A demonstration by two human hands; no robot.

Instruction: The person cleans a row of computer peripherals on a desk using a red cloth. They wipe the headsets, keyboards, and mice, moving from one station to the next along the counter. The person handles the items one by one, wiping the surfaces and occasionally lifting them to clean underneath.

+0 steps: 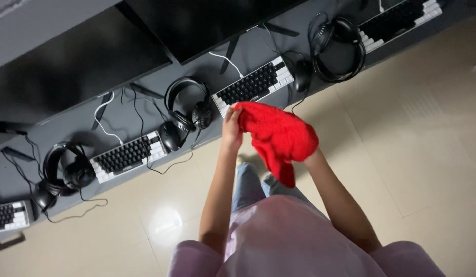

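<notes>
Holding a red cloth [277, 137] above the floor, just short of the bench [145, 115], the left hand [231, 128] pinches its edge; the right hand is buried inside it, grip hidden. No wiping of the bench yet, by my judgement.

A long dark grey desk [250, 54] runs slantwise above a pale tiled floor [412, 154]. On it stand two dark monitors [79, 66], and before them lie black-and-white keyboards: one in the middle [254, 84], one to the left [127, 155], one at the far left edge [9, 215] and one at the top right [399, 20]. Beside the keyboards lie black headsets [189, 105], black mice [169, 136] and loose black and white cables [107, 110].
</notes>
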